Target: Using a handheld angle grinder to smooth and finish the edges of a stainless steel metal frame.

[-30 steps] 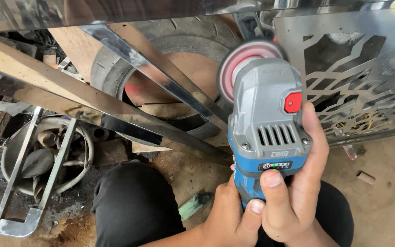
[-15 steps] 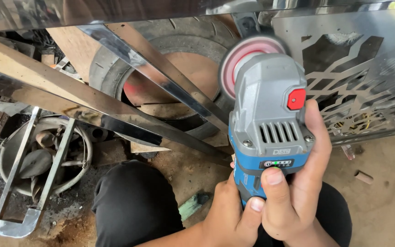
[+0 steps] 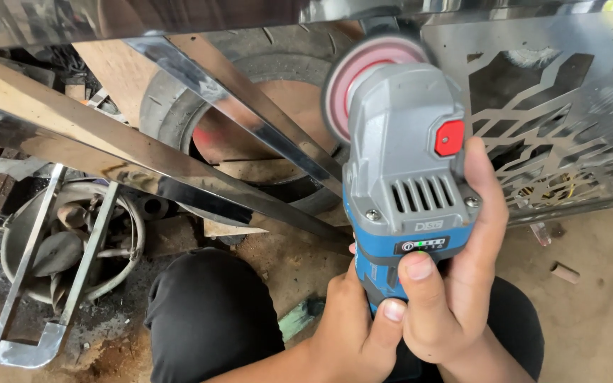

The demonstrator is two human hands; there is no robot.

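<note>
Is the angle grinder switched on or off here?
Cannot tell whether it runs. Small green lights glow on the angle grinder body, so it has power, but the pink disc shows no clear spin blur or sparks.

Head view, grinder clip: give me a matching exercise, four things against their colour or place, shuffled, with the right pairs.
Things:
1. angle grinder
2. lock button
3. tyre
4. cut-out metal panel

Descriptions:
A. red, on the grey housing
B. far right, shiny, patterned holes
C. held in left hand and right hand
D. black, behind the slanting steel bars

Pairs: 1-C, 2-A, 3-D, 4-B
</note>
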